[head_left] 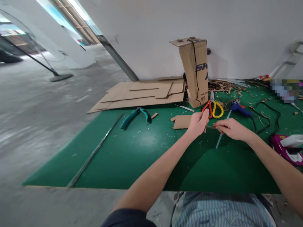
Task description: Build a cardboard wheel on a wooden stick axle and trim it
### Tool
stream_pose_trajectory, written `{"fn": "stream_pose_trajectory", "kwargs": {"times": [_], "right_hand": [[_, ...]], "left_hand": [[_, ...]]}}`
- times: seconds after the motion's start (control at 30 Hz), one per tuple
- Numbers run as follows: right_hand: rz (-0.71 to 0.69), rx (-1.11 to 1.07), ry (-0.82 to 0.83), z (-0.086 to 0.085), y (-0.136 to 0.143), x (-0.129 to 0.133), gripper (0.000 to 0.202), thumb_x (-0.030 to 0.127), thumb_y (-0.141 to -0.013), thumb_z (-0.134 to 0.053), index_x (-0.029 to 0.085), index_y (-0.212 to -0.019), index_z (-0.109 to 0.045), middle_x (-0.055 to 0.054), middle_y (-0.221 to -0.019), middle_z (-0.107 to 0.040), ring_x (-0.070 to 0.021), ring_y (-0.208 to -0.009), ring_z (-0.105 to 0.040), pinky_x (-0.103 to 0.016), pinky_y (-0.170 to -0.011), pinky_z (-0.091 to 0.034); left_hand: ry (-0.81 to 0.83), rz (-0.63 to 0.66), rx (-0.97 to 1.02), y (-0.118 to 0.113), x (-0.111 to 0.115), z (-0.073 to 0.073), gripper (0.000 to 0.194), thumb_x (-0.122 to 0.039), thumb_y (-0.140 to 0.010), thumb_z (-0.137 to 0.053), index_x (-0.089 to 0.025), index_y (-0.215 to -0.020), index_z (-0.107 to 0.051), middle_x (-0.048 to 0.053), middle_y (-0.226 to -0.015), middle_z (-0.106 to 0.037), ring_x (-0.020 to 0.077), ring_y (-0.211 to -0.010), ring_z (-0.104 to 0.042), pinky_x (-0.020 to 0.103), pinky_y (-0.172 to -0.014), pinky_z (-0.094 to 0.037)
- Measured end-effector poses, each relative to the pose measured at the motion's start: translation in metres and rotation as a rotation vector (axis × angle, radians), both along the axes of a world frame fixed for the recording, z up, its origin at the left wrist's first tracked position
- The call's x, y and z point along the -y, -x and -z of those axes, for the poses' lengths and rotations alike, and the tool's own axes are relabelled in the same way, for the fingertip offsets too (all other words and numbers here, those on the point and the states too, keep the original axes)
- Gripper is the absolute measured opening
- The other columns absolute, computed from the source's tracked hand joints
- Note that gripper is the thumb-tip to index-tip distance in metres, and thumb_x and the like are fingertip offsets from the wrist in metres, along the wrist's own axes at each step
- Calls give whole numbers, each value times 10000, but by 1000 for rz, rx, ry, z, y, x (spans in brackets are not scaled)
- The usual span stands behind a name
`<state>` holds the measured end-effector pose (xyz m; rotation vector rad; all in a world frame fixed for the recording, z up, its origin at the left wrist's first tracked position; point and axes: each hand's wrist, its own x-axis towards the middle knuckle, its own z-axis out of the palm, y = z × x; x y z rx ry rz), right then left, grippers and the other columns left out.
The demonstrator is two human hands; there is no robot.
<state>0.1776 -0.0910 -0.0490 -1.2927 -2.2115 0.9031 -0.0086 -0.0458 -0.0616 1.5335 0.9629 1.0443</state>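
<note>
Over the green table (pixel 101 167), my left hand (pixel 198 122) is closed on a small flat piece of cardboard (pixel 182 122), which sticks out to its left. My right hand (pixel 230 128), just right of it, pinches the end of a thin dark strip (pixel 210 127) that spans the gap between the hands. Scissors with one red and one yellow handle (pixel 217 110) lie just beyond my hands. A blue glue gun (pixel 240 109) with a pale glue stick (pixel 220 138) at its back rests beyond my right hand.
A tall cardboard box (pixel 194 72) stands at the back beside flat cardboard sheets (pixel 142 93). Teal pliers (pixel 131 119) and long thin strips (pixel 94 151) lie on the left. A purple and white device (pixel 286 149) is at the right, with black cable (pixel 276 110) and scraps behind.
</note>
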Motion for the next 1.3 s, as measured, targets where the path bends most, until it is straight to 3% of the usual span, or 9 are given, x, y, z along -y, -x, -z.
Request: {"fn": "stream_pose_trajectory", "kwargs": {"times": [0.1, 0.17, 0.4, 0.6, 0.73, 0.8, 0.97, 1.17, 1.3], "right_hand": [[-25, -87, 172, -1, -7, 0, 338, 336, -973, -445, 167, -1073, -720, 1, -670, -609, -132, -627, -577, -256, -637, -461], [-4, -86, 150, 0, -5, -1, 332, 323, -968, -451, 164, -1086, -718, -16, -721, -647, -139, -661, -606, -264, -664, -475], [41, 77, -274, 9, 12, -10, 286, 239, -993, -435, 198, -1047, -713, -92, -1019, -743, -195, -921, -685, -333, -839, -517], [-8, 340, -620, 21, 12, -12, 284, 114, -983, -403, 133, -1052, -678, -121, -898, -681, -219, -864, -610, -362, -770, -509], [-39, 481, -731, 20, 15, -10, 312, 91, -991, -366, 103, -1088, -662, -141, -913, -672, -243, -895, -597, -394, -828, -499], [-18, 468, -685, 19, 18, -10, 307, 90, -986, -380, 99, -1087, -669, -152, -928, -680, -253, -921, -613, -405, -848, -502], [54, 171, -348, 10, 22, -10, 280, 184, -995, -429, 143, -1072, -695, -130, -1036, -725, -211, -937, -664, -344, -851, -509], [10, -80, 31, -2, 11, -8, 305, 289, -991, -417, 167, -1038, -693, -2, -692, -609, -129, -625, -560, -273, -656, -466], [-63, -241, 189, -3, 6, -8, 280, 325, -978, -444, 167, -954, -673, 15, -632, -529, -160, -754, -616, -297, -751, -495]], "left_hand": [[-146, -5, -38, 0, 6, -1, 654, -619, -932, -476, -181, -448, -441, -12, -443, -445, 58, -367, -428, 226, -411, -314], [-136, -37, -23, 0, 6, -1, 648, -612, -932, -483, -182, -448, -446, -15, -434, -442, 60, -361, -424, 229, -408, -306], [238, -172, 133, -6, -12, -2, 584, -521, -929, -517, -191, -455, -433, -46, -351, -381, 65, -243, -359, 216, -304, -204], [641, -191, 350, -7, -15, -7, 418, -361, -936, -494, -197, -573, -369, -82, -420, -356, 34, -263, -282, 174, -303, -136], [738, -162, 340, -5, -18, -7, 403, -374, -952, -451, -199, -598, -370, -80, -437, -364, 32, -259, -259, 177, -303, -121], [649, -195, 309, -3, -20, -4, 436, -393, -945, -487, -194, -573, -379, -76, -425, -370, 30, -258, -271, 183, -310, -136], [104, -168, 96, 4, -20, -1, 560, -527, -930, -523, -187, -490, -452, -50, -390, -391, 52, -274, -360, 219, -336, -198], [-57, -61, 127, 10, -11, -6, 618, -605, -911, -529, -194, -456, -454, -34, -381, -374, 63, -322, -358, 248, -392, -229], [-107, -69, 156, 9, -8, -5, 669, -644, -918, -497, -189, -429, -470, -13, -386, -377, 74, -385, -384, 257, -445, -272]]}}
